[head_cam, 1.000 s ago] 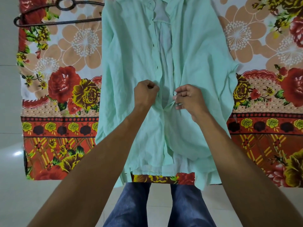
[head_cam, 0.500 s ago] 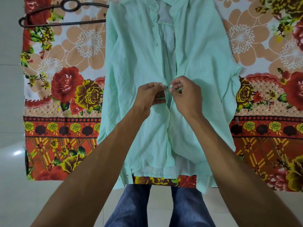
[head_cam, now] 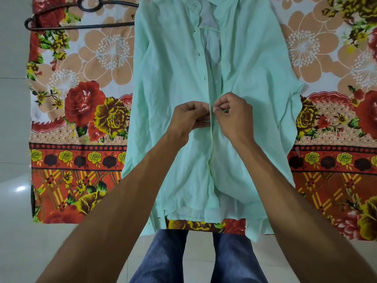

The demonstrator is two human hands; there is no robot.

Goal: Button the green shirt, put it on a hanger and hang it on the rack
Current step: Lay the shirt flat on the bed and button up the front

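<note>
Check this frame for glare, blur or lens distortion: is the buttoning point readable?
Head view: even, soft light; one glare spot on the floor tile at left. Wide-angle bending at the edges, forearms stretched. Green shirt sharp; left hand and right hand meet at the placket, fingertips hiding the button.

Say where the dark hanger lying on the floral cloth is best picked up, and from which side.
Probably at the looped neck of the hanger, coming from above: it lies flat on the floral cloth, left of the green shirt, whose fabric seems to cover its right end.
</note>
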